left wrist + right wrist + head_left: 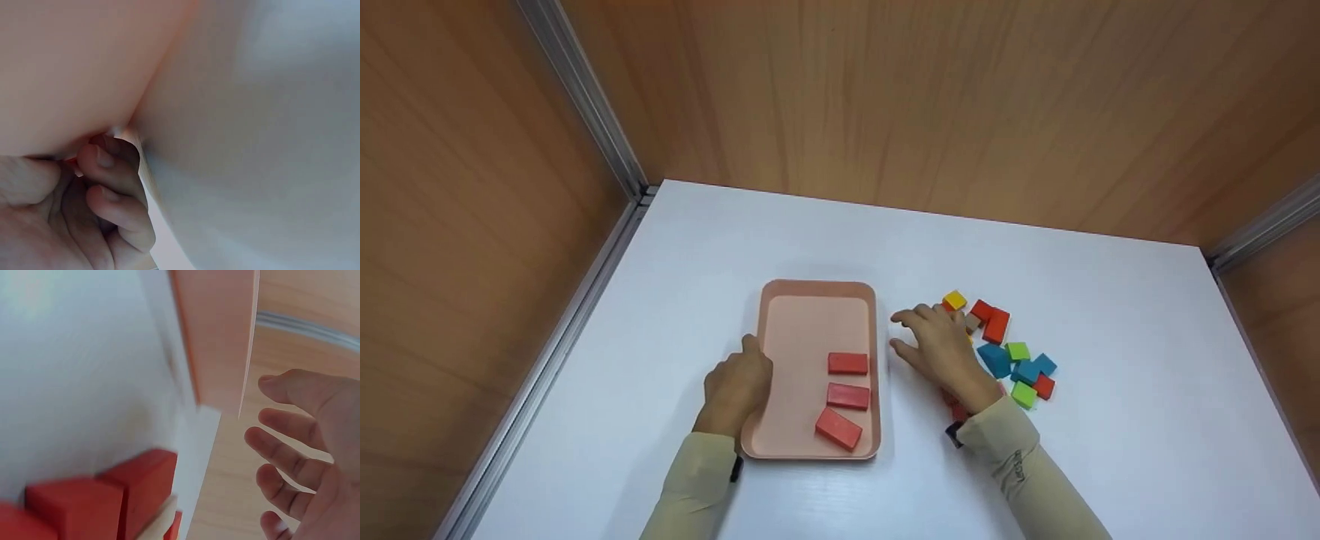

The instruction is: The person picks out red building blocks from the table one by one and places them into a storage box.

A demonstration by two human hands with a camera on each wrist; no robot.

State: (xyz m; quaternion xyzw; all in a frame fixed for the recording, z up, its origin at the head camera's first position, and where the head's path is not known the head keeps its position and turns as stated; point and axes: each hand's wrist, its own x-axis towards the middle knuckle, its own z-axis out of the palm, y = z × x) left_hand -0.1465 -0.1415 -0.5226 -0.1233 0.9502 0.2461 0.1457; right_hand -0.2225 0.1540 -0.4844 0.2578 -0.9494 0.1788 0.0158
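Note:
A pink tray (802,330) lies on the white table (1035,465) with three red rectangular blocks (847,364) along its right side. My left hand (739,382) holds the tray's left rim, and in the left wrist view its fingers (112,191) curl against the tray edge (67,73). My right hand (919,337) hovers just right of the tray, fingers spread, holding nothing. The right wrist view shows the bare palm and fingers (298,450) beside the tray wall (216,332). Red blocks (112,495) sit under that wrist.
A loose pile of small blocks lies right of my right hand: yellow (955,300), red (996,325), blue (996,360) and green (1018,350). Wooden walls (885,97) with metal corner rails (585,97) enclose the table on the left, back and right.

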